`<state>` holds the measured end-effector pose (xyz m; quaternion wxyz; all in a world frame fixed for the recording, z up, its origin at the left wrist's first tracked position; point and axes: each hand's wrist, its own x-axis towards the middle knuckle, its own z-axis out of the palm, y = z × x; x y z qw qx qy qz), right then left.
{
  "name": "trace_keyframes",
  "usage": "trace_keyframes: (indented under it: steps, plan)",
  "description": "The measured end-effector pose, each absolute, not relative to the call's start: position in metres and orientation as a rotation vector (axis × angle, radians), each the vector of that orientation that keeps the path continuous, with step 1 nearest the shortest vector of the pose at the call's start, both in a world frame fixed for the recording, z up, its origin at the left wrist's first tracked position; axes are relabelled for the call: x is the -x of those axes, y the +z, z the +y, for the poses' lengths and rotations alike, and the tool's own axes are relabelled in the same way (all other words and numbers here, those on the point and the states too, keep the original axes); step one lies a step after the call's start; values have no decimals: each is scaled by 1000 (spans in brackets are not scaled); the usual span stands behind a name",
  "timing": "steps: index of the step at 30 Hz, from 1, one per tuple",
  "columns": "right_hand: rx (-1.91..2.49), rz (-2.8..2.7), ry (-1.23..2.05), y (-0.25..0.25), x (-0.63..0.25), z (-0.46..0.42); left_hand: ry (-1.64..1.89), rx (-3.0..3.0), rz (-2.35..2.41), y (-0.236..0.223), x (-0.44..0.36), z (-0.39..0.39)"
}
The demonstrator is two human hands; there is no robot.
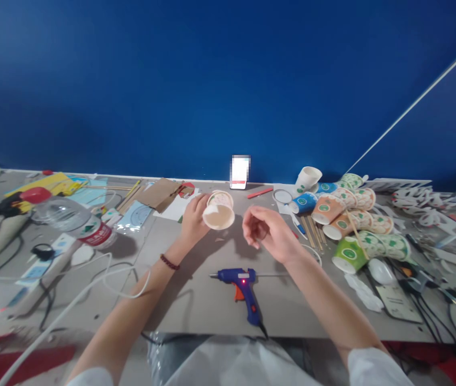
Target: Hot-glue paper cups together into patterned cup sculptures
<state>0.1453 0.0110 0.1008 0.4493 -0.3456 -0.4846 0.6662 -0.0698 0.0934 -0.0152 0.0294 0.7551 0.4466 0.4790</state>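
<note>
My left hand [194,220] is closed around a white paper cup [218,216], whose pale opening faces me. A patterned part shows behind its rim; whether that is a second cup I cannot tell. To the right of the cup, apart from it, hovers my right hand [266,230], its fingers loosely curled with nothing visible in them. Below both hands a blue glue gun [236,276] lies on the grey table [187,305], nozzle to the left. It has an orange trigger, a lit red light and a glue stick out of its back.
Patterned paper cups [348,254] lie in rows at the right, beside wooden sticks [312,233]. A lit phone [239,172] leans on the blue wall. At the left are a plastic bottle [70,217], a power strip [38,273], cardboard [159,193] and a looping white cable [87,287].
</note>
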Motion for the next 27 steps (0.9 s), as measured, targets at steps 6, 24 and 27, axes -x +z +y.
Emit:
trace_keyframes:
  steps: [6,24,27]
  plan:
    - [1095,-1704,594,95,-161,25,1440,-1575,1019,-22,56,99]
    - [1502,-2104,687,93,-169,-6,1304,-930,869,-5,54,90]
    - [1678,-2277,848,80,-174,-40,1302,-909,850,-6,54,91]
